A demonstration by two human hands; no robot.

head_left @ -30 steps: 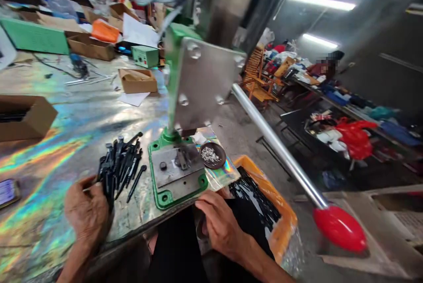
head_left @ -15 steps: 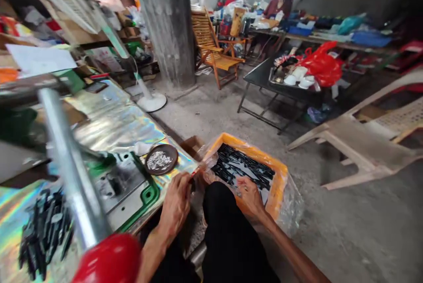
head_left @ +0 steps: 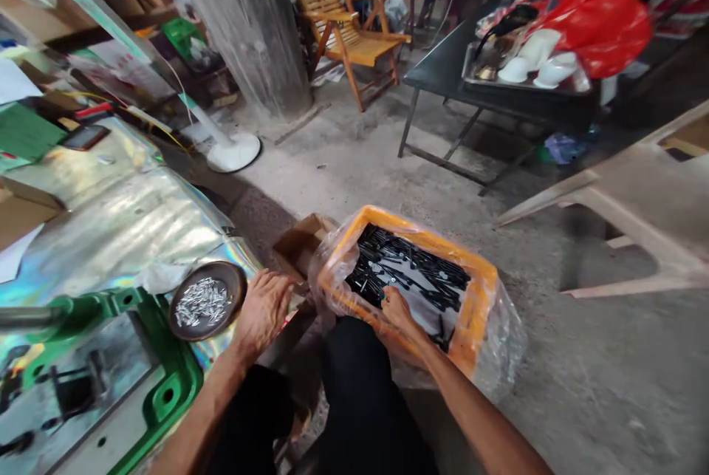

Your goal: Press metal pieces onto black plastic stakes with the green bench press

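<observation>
My left hand point(head_left: 264, 310) rests at the edge of the foil-covered table point(head_left: 166, 216), just right of a round brown dish point(head_left: 239, 284) of small silver pieces point(head_left: 203, 302). Its fingers are bent, and what they hold, if anything, is hidden. Inside the orange crate point(head_left: 481, 320), lined with clear plastic, lie many thin black parts point(head_left: 410, 261). My right hand point(head_left: 397, 306) reaches over the crate's near side, its fingers closed among the black parts; what is between them is too small to make out.
A green metal machine base point(head_left: 180, 379) stands on the table at the left. Behind the orange crate is an open cardboard box point(head_left: 299, 238). A pale plastic chair point(head_left: 625, 194) is at the right; a dark low table point(head_left: 443, 76) carries a tray and a red bag point(head_left: 614, 24).
The view has tilted down and shifted, so the dish and machine show larger. My right hand has moved to the left part of the crate. My left hand stays by the table edge.
</observation>
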